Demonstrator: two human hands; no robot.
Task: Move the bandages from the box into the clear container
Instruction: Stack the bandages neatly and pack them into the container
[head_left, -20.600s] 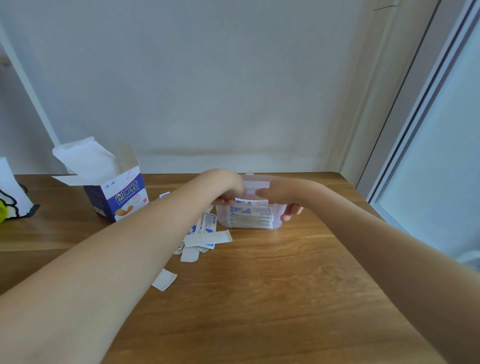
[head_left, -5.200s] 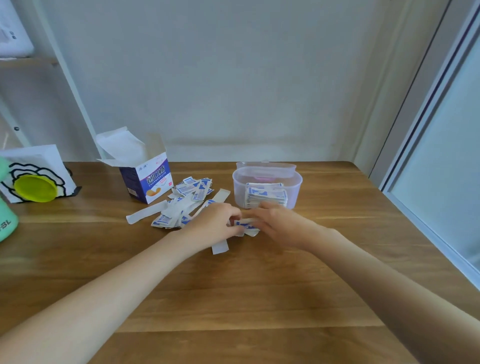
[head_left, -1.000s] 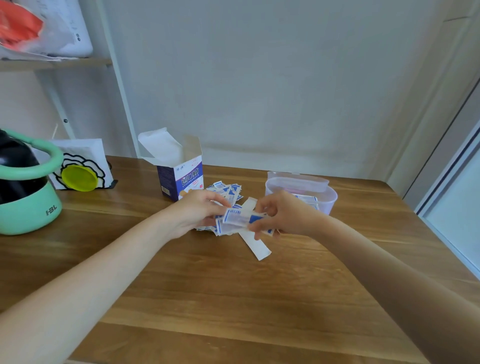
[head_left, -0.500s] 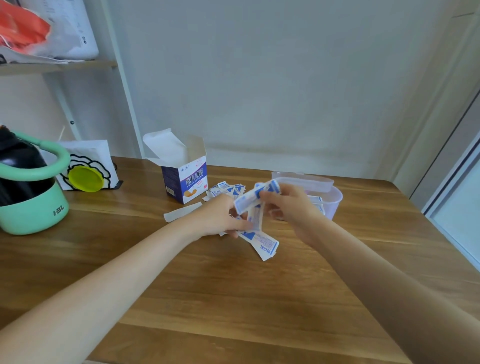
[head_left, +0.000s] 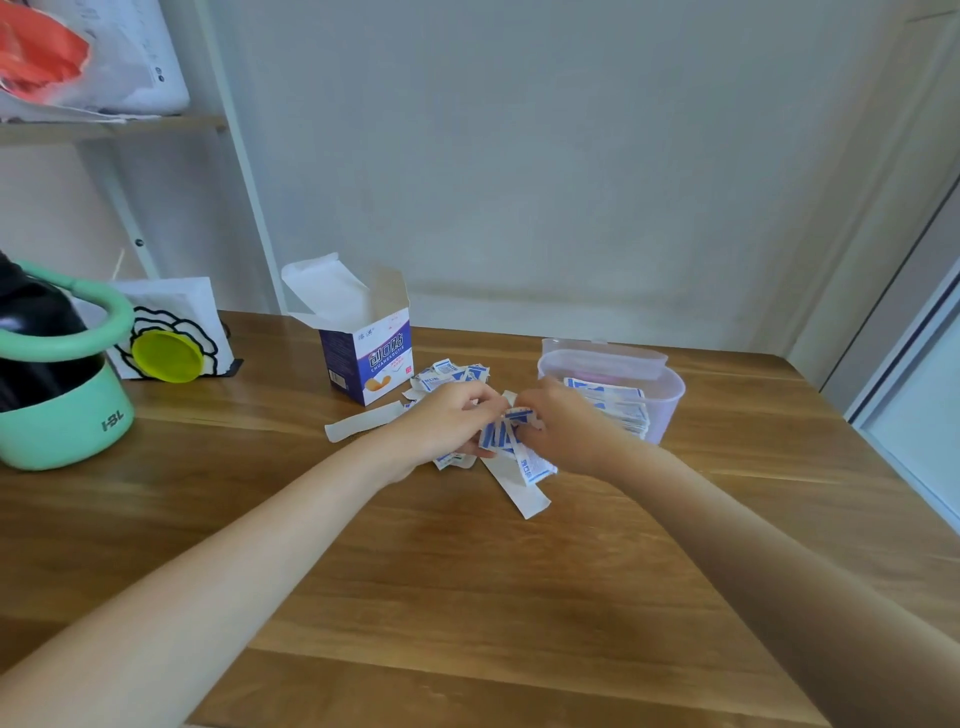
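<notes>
Head view, left to right. A green-handled jug (head_left: 57, 395) is standing at the table's (head_left: 467, 597) left edge, with a white card holder (head_left: 171, 332) bearing a yellow disc just behind it. The bandage box (head_left: 366, 358), flaps open, is sitting upright near the wall. Loose bandages (head_left: 449, 373) are lying scattered on the wood between the box and the hands, one long white strip (head_left: 363, 422) stretching leftward. The left hand (head_left: 447, 423), fingers curled, is gripping a small bundle of bandages (head_left: 506, 441) at centre; the right hand (head_left: 563, 428), fingers likewise curled, is pinching the same bundle from the other side. Several wrappers are hanging below the bundle toward the table. The clear container (head_left: 667, 395) is standing just beside the right hand, already holding a stack of bandages (head_left: 618, 410).
</notes>
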